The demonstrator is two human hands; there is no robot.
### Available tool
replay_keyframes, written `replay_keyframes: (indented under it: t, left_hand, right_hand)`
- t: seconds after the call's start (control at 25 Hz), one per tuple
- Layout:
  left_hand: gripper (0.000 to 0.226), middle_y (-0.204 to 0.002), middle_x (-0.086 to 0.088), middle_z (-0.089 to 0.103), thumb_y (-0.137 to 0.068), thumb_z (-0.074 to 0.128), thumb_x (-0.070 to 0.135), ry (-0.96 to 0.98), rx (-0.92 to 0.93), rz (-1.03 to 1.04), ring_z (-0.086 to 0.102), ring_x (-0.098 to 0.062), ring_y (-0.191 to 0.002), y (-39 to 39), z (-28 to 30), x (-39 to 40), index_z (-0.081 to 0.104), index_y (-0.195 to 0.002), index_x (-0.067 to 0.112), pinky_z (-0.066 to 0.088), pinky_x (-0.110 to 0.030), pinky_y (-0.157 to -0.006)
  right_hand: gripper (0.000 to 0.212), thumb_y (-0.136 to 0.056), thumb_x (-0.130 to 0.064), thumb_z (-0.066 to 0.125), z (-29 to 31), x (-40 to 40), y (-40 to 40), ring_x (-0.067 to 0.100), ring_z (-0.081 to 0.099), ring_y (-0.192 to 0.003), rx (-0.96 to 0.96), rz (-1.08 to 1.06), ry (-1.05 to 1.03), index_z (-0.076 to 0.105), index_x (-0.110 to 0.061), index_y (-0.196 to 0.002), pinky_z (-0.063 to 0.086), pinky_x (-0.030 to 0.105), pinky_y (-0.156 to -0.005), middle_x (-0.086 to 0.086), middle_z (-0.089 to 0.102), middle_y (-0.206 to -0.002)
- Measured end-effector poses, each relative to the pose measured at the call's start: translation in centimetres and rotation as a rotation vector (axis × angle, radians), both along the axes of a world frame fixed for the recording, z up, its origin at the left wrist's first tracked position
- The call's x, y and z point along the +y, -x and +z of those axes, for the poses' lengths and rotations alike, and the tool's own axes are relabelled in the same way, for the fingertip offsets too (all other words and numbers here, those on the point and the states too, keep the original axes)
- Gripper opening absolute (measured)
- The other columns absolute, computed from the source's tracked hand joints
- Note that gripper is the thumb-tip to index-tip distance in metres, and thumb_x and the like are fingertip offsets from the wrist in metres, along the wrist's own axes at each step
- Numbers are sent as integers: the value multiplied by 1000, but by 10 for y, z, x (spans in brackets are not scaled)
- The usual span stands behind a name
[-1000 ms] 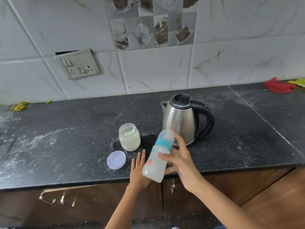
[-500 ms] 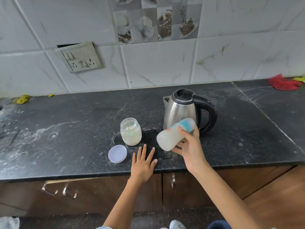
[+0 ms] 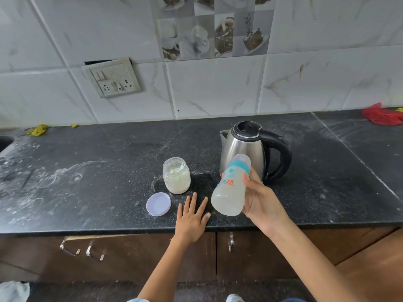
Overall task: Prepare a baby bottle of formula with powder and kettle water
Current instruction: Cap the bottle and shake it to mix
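The counter (image 3: 87,192) carries a kettle (image 3: 242,149) just beyond the right hand (image 3: 259,201), which grips a capped, tilted baby bottle (image 3: 231,190) of cloudy liquid above the counter. The left hand (image 3: 192,216) lies flat, fingers spread; beyond it stands an open powder jar (image 3: 176,178), its lid (image 3: 158,204) just left.

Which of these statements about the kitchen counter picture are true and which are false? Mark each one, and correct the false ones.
1. The right hand holds the baby bottle tilted above the counter. True.
2. The left hand grips the jar lid. False: it lies flat on the counter, fingers spread, beside the lid.
3. The powder jar stands open. True.
4. The kettle lies on its side. False: it stands upright.
5. The bottle is clear and empty. False: it holds cloudy whitish liquid.
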State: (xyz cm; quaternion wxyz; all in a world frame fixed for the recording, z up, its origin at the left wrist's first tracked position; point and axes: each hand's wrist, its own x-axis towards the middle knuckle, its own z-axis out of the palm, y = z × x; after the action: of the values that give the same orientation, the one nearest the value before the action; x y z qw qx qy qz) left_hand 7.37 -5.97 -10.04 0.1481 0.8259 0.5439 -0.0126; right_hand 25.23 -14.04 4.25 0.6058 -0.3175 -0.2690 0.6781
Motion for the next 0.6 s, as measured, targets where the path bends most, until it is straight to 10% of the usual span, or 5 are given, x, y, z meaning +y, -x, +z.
replay_keyframes:
  t: [0.28, 0.6]
  left_hand:
    - [53, -158, 1, -16, -99, 17, 49, 10, 7, 8, -17, -20, -145, -1, 1, 0, -1, -148, 37, -11, -47, -115]
    - [54, -158, 0, -15, -99, 16, 50, -3, 14, 11, -16, -21, -145, -2, 2, -1, -4, -147, 39, -12, -48, -114]
  right_hand:
    - [92, -37, -39, 96, 6, -3, 1, 22, 69, -96, 37, -92, 149, 60, -17, -118, 60, 39, -80, 7, 72, -100]
    - [47, -87, -23, 60, 2, -7, -7, 27, 67, -97, 62, -187, 334, 48, -17, -132, 55, 42, -79, 14, 63, -112]
